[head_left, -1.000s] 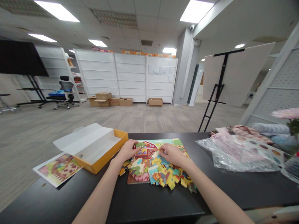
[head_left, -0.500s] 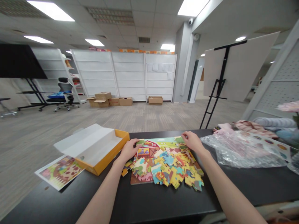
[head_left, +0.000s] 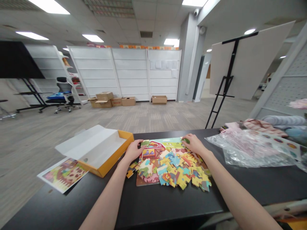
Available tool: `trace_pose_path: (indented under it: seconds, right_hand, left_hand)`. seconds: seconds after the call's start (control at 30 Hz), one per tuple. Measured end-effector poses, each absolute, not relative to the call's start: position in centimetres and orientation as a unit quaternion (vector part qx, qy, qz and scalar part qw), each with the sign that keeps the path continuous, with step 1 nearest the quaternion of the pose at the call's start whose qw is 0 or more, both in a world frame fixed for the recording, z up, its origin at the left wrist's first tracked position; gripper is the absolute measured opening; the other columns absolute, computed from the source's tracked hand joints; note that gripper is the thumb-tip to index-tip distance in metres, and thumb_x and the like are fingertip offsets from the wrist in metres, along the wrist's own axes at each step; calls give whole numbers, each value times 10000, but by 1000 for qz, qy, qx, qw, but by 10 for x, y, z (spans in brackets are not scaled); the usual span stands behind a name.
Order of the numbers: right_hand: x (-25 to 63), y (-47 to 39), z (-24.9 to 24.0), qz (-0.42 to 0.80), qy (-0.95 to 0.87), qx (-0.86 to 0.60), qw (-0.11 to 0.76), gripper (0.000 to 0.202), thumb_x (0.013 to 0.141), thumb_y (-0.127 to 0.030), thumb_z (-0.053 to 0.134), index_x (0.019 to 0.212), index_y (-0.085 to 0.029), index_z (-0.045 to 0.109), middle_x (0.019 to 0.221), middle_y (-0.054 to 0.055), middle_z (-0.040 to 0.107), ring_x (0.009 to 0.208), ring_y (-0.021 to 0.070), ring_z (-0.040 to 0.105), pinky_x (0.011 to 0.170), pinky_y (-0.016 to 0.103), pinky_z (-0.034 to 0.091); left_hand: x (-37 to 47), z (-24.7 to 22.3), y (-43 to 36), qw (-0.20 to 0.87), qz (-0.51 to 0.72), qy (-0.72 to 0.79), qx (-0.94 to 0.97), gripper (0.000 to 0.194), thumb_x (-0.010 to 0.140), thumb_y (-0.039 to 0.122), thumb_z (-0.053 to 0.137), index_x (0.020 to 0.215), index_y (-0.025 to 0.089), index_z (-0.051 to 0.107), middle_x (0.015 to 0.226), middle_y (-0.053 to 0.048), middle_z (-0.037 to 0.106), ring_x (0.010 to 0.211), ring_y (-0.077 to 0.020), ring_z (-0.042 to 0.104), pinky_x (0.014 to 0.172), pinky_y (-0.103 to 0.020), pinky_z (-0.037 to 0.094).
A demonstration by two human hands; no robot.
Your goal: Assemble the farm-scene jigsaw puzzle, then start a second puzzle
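A farm-scene jigsaw puzzle board (head_left: 151, 153) with a red barn lies on the black table. Loose puzzle pieces (head_left: 174, 172), mostly yellow, blue and green, are heaped over its lower and right parts. My left hand (head_left: 133, 150) is at the board's upper left corner, thumb and fingers closed on the edge of a green puzzle piece (head_left: 145, 143). At the upper right, my right hand (head_left: 195, 144) has its fingers curled down on another green puzzle piece (head_left: 185, 140), partly hidden by them. A few dark orange pieces (head_left: 130, 172) lie beside my left wrist.
An open yellow box (head_left: 105, 168) with a white flap stands left of the board, over part of a printed picture sheet (head_left: 64, 175). Clear plastic bags (head_left: 259, 153) and rolled fabrics (head_left: 265, 126) lie at the right. An easel-like stand (head_left: 222, 95) is beyond the table.
My right hand has moved a little left, its fingers now further over the green piece at the upper right corner. My left hand stays by the upper left corner. The view has tilted slightly.
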State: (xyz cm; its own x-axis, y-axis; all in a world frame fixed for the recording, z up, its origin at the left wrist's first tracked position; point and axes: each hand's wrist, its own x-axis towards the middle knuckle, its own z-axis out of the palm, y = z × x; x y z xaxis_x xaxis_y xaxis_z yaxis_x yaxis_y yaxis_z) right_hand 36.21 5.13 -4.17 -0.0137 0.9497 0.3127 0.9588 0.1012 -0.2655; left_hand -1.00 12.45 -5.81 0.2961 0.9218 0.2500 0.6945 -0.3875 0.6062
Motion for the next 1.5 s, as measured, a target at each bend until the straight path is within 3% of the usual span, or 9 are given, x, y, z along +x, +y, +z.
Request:
trace_pose_path:
  seconds: [0.4, 0.57, 0.67, 0.77, 0.83, 0.93, 1.2, 1.4, 1.5]
  right_hand:
    - [363, 54, -45, -8, -708, -676, 203, 244, 924, -300, 569, 1072, -188, 726, 1126, 131, 660, 987, 254, 581, 874, 336, 430]
    - [362, 53, -43, -1, -709, -678, 195, 247, 929, -318, 563, 1066, -189, 723, 1121, 126, 662, 1011, 260, 583, 893, 338, 428]
    - [360, 52, -40, -10, -707, -678, 200, 258, 935, -336, 558, 1053, -175, 721, 1108, 130, 663, 999, 262, 585, 890, 343, 429]
    - [355, 50, -34, -46, -707, -670, 223, 242, 936, -302, 548, 1023, -159, 723, 1103, 135, 663, 995, 260, 581, 895, 344, 429]
    - [347, 47, -26, -65, -707, -661, 241, 220, 932, -260, 535, 985, -164, 727, 1092, 130, 667, 1001, 254, 582, 889, 335, 430]
    - [330, 39, -12, -37, -733, -634, 243, 220, 931, -244, 517, 944, -185, 728, 995, 101, 694, 932, 228, 609, 825, 313, 441]
    - [301, 18, 6, 206, -806, -526, 178, 234, 888, -328, 560, 914, -183, 743, 814, 53, 736, 708, 182, 633, 660, 278, 460]
    - [303, 22, 2, 174, -802, -546, 168, 244, 877, -302, 532, 864, -181, 744, 714, 47, 716, 614, 171, 602, 588, 270, 407]
    - [303, 23, 1, 137, -807, -550, 165, 251, 878, -282, 515, 846, -182, 743, 696, 46, 708, 596, 167, 588, 579, 271, 383]
  left_hand:
    - [-7, -53, 121, 207, 306, 518, 771, 456, 817, 371, 633, 1216, 151, 640, 1215, -139, 690, 1004, -254, 690, 939, -393, 546]
    - [-18, -36, 93, 194, 337, 516, 763, 530, 843, 438, 593, 1287, 148, 590, 1371, -163, 576, 1124, -264, 647, 965, -397, 539]
    - [-38, -23, 58, 233, 322, 508, 764, 543, 875, 525, 528, 1268, 158, 610, 1269, -139, 660, 1135, -273, 641, 954, -401, 542]
    - [-60, -18, 25, 271, 237, 501, 787, 587, 788, 566, 631, 1256, 212, 636, 1307, -109, 661, 1183, -296, 623, 1003, -408, 516]
    - [-71, -21, 11, 237, 213, 519, 793, 659, 705, 532, 706, 1275, 209, 629, 1357, -115, 632, 1247, -326, 580, 1089, -444, 444]
    - [-79, -29, 2, 195, 205, 548, 787, 583, 749, 437, 628, 1278, 190, 618, 1332, -123, 647, 1231, -326, 592, 1092, -456, 434]
    - [-88, -30, -9, 106, 129, 595, 786, 466, 822, 376, 549, 1241, 183, 615, 1214, -148, 662, 1121, -329, 629, 1004, -460, 477]
    - [-72, -5, -24, 17, 156, 606, 780, 463, 809, 393, 606, 1245, 237, 618, 1383, -146, 544, 1166, -357, 592, 1005, -483, 453]
    - [-41, 11, -23, 61, 142, 545, 824, 436, 777, 438, 678, 1174, 259, 656, 1245, -130, 641, 1116, -338, 620, 959, -435, 485]
